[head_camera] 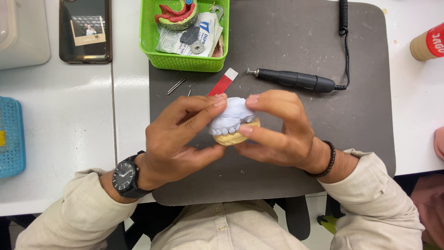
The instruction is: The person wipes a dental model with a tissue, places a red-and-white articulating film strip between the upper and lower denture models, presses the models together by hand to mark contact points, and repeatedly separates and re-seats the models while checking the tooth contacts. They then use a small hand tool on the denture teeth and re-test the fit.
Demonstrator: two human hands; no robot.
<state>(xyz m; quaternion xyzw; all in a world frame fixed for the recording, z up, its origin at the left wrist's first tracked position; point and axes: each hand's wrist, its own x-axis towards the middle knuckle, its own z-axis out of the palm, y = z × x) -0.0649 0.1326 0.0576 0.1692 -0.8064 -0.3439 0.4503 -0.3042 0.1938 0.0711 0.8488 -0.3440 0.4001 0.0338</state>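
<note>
Both my hands hold a dental cast above a dark grey mat. The cast has a pale blue-grey upper part with teeth and a yellow lower part pressed together. My left hand pinches its left side with thumb and fingers; a black wristwatch sits on that wrist. My right hand grips its right side, with a dark bead bracelet on the wrist.
A black rotary handpiece with a coiled cord lies on the mat behind the hands. A red and white strip and small burs lie near a green basket. A phone rests at back left, a blue tray at far left.
</note>
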